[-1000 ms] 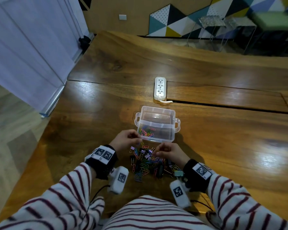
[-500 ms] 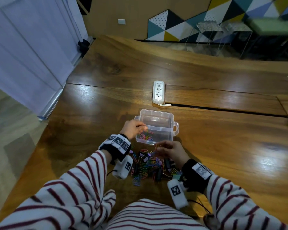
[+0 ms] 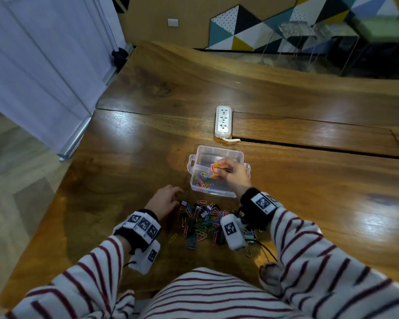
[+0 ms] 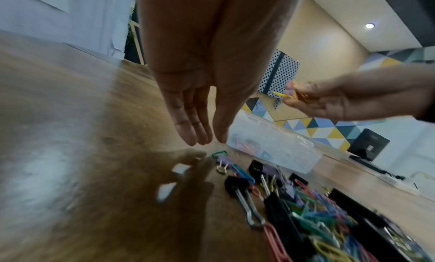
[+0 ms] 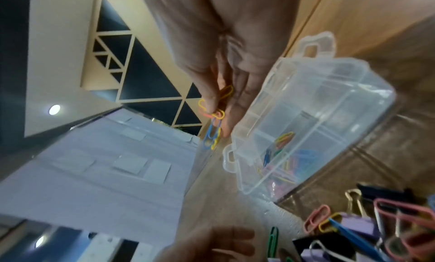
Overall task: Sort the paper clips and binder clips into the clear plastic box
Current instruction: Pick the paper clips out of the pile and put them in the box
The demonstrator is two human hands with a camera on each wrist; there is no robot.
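A clear plastic box (image 3: pixel 217 152) (image 5: pixel 313 102) stands open on the wooden table, with several coloured paper clips in its near compartment. My right hand (image 3: pixel 226 172) (image 5: pixel 219 106) hovers over the box and pinches a small bunch of paper clips (image 5: pixel 213 117) (image 3: pixel 213 169) in yellow, orange and blue. A heap of paper clips and binder clips (image 3: pixel 205 223) (image 4: pixel 317 210) lies in front of the box. My left hand (image 3: pixel 171 197) (image 4: pixel 202 135) is at the heap's left edge with straight fingers, just above a green paper clip (image 4: pixel 219 153), holding nothing.
A white power strip (image 3: pixel 223 121) lies beyond the box, beside a long slot in the table. The table's left edge drops to the floor near a white curtain (image 3: pixel 44 65). Bare wood lies to the left and right of the box.
My right hand has risen from the heap to over the box with a bunch of paper clips. My left hand has drawn back from the box to the heap's left edge.
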